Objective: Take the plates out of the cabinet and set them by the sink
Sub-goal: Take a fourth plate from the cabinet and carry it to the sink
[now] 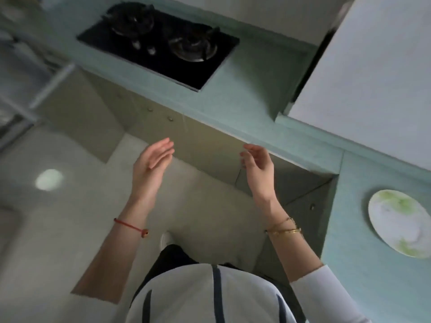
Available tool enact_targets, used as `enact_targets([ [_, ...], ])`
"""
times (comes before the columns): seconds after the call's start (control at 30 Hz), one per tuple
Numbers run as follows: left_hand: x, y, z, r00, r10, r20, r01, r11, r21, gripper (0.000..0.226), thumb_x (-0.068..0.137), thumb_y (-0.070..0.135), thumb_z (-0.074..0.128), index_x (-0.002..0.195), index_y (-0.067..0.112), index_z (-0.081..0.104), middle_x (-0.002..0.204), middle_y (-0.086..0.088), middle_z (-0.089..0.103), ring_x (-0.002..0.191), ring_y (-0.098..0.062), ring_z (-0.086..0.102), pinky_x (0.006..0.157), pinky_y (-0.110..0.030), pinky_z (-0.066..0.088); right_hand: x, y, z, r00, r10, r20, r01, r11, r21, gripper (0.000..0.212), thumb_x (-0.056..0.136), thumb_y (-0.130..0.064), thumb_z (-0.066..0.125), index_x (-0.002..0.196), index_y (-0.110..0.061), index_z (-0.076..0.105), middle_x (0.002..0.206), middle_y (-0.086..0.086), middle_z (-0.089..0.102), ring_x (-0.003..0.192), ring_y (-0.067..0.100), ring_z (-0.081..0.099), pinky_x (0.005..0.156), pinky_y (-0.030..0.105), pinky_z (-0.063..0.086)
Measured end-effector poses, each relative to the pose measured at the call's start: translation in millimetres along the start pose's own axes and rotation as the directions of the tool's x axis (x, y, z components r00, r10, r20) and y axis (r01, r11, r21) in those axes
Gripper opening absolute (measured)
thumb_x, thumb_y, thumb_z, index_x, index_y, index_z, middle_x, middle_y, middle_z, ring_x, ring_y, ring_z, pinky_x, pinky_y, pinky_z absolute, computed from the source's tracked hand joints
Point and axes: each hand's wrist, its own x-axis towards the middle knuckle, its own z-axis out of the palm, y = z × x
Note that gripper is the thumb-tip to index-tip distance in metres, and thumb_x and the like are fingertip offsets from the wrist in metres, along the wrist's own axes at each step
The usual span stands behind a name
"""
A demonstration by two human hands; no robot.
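Left hand [151, 164]: raised over the floor in front of the cabinet doors, palm turned toward the right; the grip is slack, fingers nearly straight and together, holding nothing.
Right hand [258, 169]: raised level with the left one and well apart from it, just near of the bench edge; the grip is loose, fingers gently bent and spread, holding nothing.
Wrists: a red string bracelet [130, 226] on the left forearm, gold bracelets [283, 227] on the right.
Plate [401, 223]: white with a green pattern, lying flat on the right run of the bench, near the right edge of the view and well apart from both hands.
Bench [256, 89]: pale green, running from far left to near right, then turning toward the person at the right.
Hob [158, 43]: black, two burners, set into the far part of the bench.
Cabinet doors [198, 145]: beige, under the bench, with two small round knobs [150, 110] far of the left hand.
Floor [70, 217]: grey, with a bright round spot of light [49, 179] to the left of the left hand.
Shoe [165, 240]: white, on the floor between the forearms.
Far left: blurred metal frames, too smeared to tell what they are.
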Motion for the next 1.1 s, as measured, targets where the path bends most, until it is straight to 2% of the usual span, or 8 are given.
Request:
enact_targets([
  [0.07, -4.2, -4.0, -43.0, 0.994, -0.003, -0.109, 0.002, 1.0, -0.012, 0.037, 0.092, -0.009, 0.056, 0.129, -0.002, 0.058, 0.119, -0.012, 0.068, 0.11, -0.015, 0.066, 0.109, -0.036, 0.046, -8.2, -2.9, 42.4, 0.994, -0.029, 0.102, 0.035, 0.998, -0.05, 0.016, 0.096, -0.013, 0.053, 0.109, -0.018, 0.063, 0.111, 0.011, 0.069, 0.104, 0.03, 0.064, 0.097, 0.051, 0.05],
  [0.17, -9.5, -9.0, -111.8, 0.97, -0.027, -0.242, 0.012, 0.998, -0.064, 0.037, 0.092, -0.013, 0.055, 0.129, -0.01, 0.055, 0.118, -0.018, 0.066, 0.101, -0.005, 0.068, 0.1, -0.024, 0.05, -23.5, -7.0, 115.8, 0.97, -0.046, 0.238, 0.068, 0.994, -0.083, 0.018, 0.096, -0.013, 0.052, 0.11, -0.017, 0.062, 0.11, 0.01, 0.069, 0.103, 0.029, 0.065, 0.096, 0.048, 0.052],
  [0.3, -11.6, -11.3, -199.7, 0.923, -0.048, -0.381, 0.005, 0.994, -0.111, 0.033, 0.092, -0.008, 0.058, 0.124, -0.002, 0.061, 0.129, -0.021, 0.064, 0.12, -0.029, 0.062, 0.106, -0.041, 0.046, -48.6, -12.0, 216.0, 0.927, -0.043, 0.372, 0.081, 0.993, -0.088, 0.02, 0.096, -0.011, 0.052, 0.113, -0.014, 0.063, 0.103, 0.009, 0.069, 0.093, 0.026, 0.065, 0.084, 0.038, 0.055],
  [0.4, -9.7, -12.3, -270.9, 0.892, -0.067, -0.448, 0.02, 0.994, -0.108, 0.035, 0.094, -0.006, 0.056, 0.127, 0.001, 0.059, 0.13, -0.018, 0.063, 0.124, -0.033, 0.059, 0.111, -0.049, 0.043, -73.1, -15.2, 295.8, 0.892, -0.052, 0.45, 0.092, 0.994, -0.066, 0.018, 0.096, -0.007, 0.052, 0.11, -0.013, 0.063, 0.095, 0.006, 0.067, 0.088, 0.021, 0.063, 0.08, 0.036, 0.055],
  [0.53, -3.7, -13.7, -352.8, 0.854, -0.072, -0.516, 0.015, 0.993, -0.114, 0.035, 0.094, -0.004, 0.056, 0.128, 0.003, 0.059, 0.13, -0.015, 0.064, 0.121, -0.029, 0.062, 0.11, -0.048, 0.044, -103.0, -19.7, 388.8, 0.843, -0.048, 0.535, 0.086, 0.995, -0.045, 0.018, 0.096, -0.006, 0.052, 0.109, -0.011, 0.063, 0.1, 0.01, 0.066, 0.089, 0.02, 0.062, 0.08, 0.034, 0.054],
  [0.8, 35.2, -15.4, -451.0, 0.791, -0.082, -0.606, -0.016, 0.988, -0.155, 0.037, 0.094, -0.005, 0.056, 0.129, 0.006, 0.059, 0.131, -0.013, 0.064, 0.119, -0.025, 0.063, 0.11, -0.043, 0.045, -112.5, -30.2, 511.5, 0.77, -0.072, 0.634, 0.128, 0.991, -0.044, 0.019, 0.096, -0.012, 0.052, 0.111, -0.014, 0.064, 0.099, 0.003, 0.068, 0.087, 0.015, 0.063, 0.076, 0.027, 0.054],
  [0.9, 64.3, -15.6, -479.2, 0.784, -0.089, -0.614, -0.013, 0.987, -0.16, 0.036, 0.094, -0.001, 0.058, 0.128, 0.011, 0.061, 0.129, -0.009, 0.066, 0.118, -0.021, 0.064, 0.109, -0.044, 0.046, -102.0, -34.4, 555.5, 0.756, -0.07, 0.651, 0.128, 0.991, -0.043, 0.018, 0.096, -0.012, 0.052, 0.109, -0.016, 0.063, 0.094, -0.002, 0.068, 0.087, 0.014, 0.064, 0.076, 0.027, 0.054],
  [1.1, 156.0, -9.3, -542.6, 0.769, -0.053, -0.637, -0.051, 0.988, -0.144, 0.035, 0.093, -0.003, 0.057, 0.124, 0.014, 0.063, 0.127, -0.011, 0.066, 0.118, -0.023, 0.064, 0.109, -0.047, 0.045, -64.2, -56.5, 665.5, 0.735, -0.085, 0.673, 0.127, 0.992, -0.013, 0.017, 0.095, -0.009, 0.053, 0.109, -0.013, 0.063, 0.094, 0.002, 0.066, 0.083, 0.015, 0.062, 0.073, 0.026, 0.053],
])
